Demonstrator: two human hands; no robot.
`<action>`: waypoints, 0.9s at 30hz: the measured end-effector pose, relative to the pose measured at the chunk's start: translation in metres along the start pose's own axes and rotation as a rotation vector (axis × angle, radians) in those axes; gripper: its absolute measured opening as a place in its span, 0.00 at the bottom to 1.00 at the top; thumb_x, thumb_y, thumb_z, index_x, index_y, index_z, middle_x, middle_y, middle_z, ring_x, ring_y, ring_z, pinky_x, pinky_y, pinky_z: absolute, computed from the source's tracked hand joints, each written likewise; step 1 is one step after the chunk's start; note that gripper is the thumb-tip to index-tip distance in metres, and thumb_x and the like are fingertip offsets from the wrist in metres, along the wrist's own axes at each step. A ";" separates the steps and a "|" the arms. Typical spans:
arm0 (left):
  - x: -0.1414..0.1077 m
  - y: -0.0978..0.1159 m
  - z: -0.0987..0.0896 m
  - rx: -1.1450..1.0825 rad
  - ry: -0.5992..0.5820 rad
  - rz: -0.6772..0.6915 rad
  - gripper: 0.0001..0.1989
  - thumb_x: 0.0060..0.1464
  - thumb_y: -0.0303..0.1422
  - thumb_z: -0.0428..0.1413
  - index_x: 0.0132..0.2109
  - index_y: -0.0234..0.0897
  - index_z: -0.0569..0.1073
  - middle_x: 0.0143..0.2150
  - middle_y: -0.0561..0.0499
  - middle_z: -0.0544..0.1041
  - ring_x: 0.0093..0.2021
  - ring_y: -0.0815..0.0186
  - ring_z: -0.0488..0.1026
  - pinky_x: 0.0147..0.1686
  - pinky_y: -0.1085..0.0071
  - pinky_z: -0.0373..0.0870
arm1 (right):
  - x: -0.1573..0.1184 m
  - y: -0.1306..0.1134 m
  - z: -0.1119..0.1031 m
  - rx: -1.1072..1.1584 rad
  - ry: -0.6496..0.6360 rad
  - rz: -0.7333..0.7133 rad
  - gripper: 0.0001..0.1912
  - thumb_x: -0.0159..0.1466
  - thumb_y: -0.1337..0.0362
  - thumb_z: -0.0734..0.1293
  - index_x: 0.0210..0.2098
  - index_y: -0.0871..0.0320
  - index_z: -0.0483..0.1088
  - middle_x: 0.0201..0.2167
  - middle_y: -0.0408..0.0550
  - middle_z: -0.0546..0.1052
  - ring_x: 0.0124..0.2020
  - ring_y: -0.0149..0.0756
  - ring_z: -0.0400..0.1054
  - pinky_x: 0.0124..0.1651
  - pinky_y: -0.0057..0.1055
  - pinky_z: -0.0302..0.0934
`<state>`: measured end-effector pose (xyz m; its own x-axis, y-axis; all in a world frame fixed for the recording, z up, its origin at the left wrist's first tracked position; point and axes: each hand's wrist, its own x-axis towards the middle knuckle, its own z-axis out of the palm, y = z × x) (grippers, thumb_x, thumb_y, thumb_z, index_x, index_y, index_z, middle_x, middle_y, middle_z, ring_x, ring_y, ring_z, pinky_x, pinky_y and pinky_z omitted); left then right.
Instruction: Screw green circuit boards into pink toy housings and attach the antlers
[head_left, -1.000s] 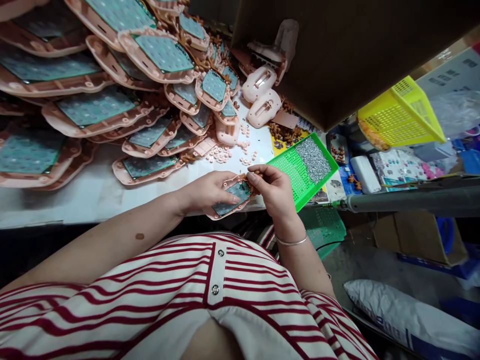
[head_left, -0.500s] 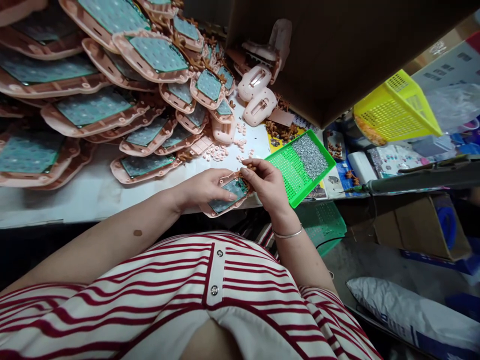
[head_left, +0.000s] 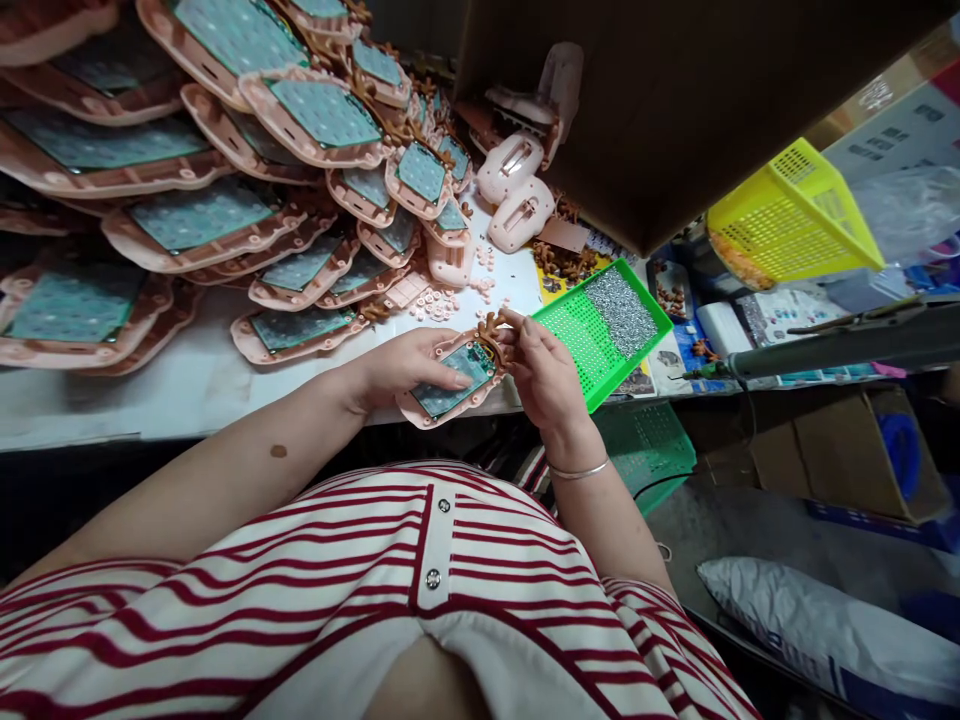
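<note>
My left hand (head_left: 409,368) is closed on a pink plastic housing (head_left: 420,415) with a green circuit board (head_left: 450,385) in it, the thumb lying over the board. At the housing's upper right end sits a brown antler-shaped piece (head_left: 491,335). My right hand (head_left: 547,370) is at that end, its fingers bent together against the brown piece; whether anything else is between them I cannot make out. Small pink ring-like parts (head_left: 439,303) lie on the table just beyond the hands.
Stacks of similar pink housings (head_left: 187,225) with boards fill the left. A green basket (head_left: 589,335) of small metallic parts, probably screws, stands to the right. A screwdriver-like tool (head_left: 787,358) points in from the right. Behind are white-pink shells (head_left: 521,212) and a cardboard box (head_left: 637,110).
My right hand has drawn back slightly to the right and its fingers have turned, so more of the brown antler-shaped piece shows. My left hand keeps its hold on the housing.
</note>
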<state>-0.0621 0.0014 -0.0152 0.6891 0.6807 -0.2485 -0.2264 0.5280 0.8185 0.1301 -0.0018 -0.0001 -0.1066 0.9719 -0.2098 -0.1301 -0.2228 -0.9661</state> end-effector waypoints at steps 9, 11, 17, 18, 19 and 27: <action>-0.001 -0.002 0.002 0.011 0.045 0.035 0.22 0.40 0.31 0.69 0.43 0.29 0.74 0.34 0.45 0.80 0.31 0.63 0.76 0.33 0.69 0.72 | -0.011 0.016 0.001 0.067 0.078 -0.011 0.19 0.52 0.51 0.78 0.40 0.52 0.76 0.36 0.41 0.79 0.36 0.30 0.72 0.47 0.31 0.69; 0.000 -0.003 0.002 0.010 0.063 0.045 0.23 0.40 0.31 0.69 0.44 0.30 0.75 0.34 0.46 0.80 0.31 0.64 0.76 0.33 0.69 0.71 | -0.011 0.018 0.003 0.011 0.113 -0.062 0.21 0.54 0.49 0.76 0.43 0.52 0.75 0.35 0.41 0.78 0.36 0.30 0.71 0.46 0.30 0.68; 0.005 -0.007 0.002 0.040 0.147 0.103 0.26 0.37 0.28 0.70 0.47 0.31 0.75 0.39 0.47 0.81 0.38 0.64 0.76 0.41 0.70 0.71 | -0.014 0.025 0.011 -0.013 0.106 -0.068 0.28 0.49 0.53 0.79 0.47 0.52 0.72 0.37 0.41 0.76 0.37 0.31 0.70 0.44 0.30 0.67; 0.005 -0.008 0.002 0.056 0.146 0.103 0.27 0.37 0.29 0.71 0.47 0.31 0.75 0.40 0.46 0.81 0.38 0.63 0.76 0.41 0.69 0.71 | -0.014 0.026 0.011 0.017 0.101 -0.054 0.27 0.49 0.54 0.79 0.46 0.53 0.72 0.38 0.41 0.77 0.38 0.31 0.70 0.45 0.30 0.67; 0.006 -0.009 0.002 0.072 0.146 0.107 0.27 0.37 0.30 0.71 0.48 0.31 0.75 0.40 0.46 0.81 0.39 0.62 0.76 0.42 0.68 0.71 | -0.013 0.026 0.012 0.038 0.094 -0.038 0.27 0.49 0.54 0.79 0.46 0.53 0.71 0.38 0.42 0.77 0.39 0.31 0.70 0.46 0.30 0.67; -0.004 0.006 0.002 0.721 0.416 0.199 0.36 0.49 0.41 0.62 0.63 0.36 0.66 0.63 0.38 0.72 0.62 0.47 0.70 0.51 0.58 0.73 | -0.018 -0.011 -0.017 -0.167 0.257 -0.339 0.29 0.55 0.52 0.76 0.53 0.51 0.68 0.46 0.47 0.74 0.46 0.34 0.70 0.51 0.35 0.66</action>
<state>-0.0645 0.0004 -0.0083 0.3421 0.9321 -0.1192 0.2740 0.0224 0.9615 0.1498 -0.0152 0.0119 0.1656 0.9798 0.1123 0.0474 0.1058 -0.9933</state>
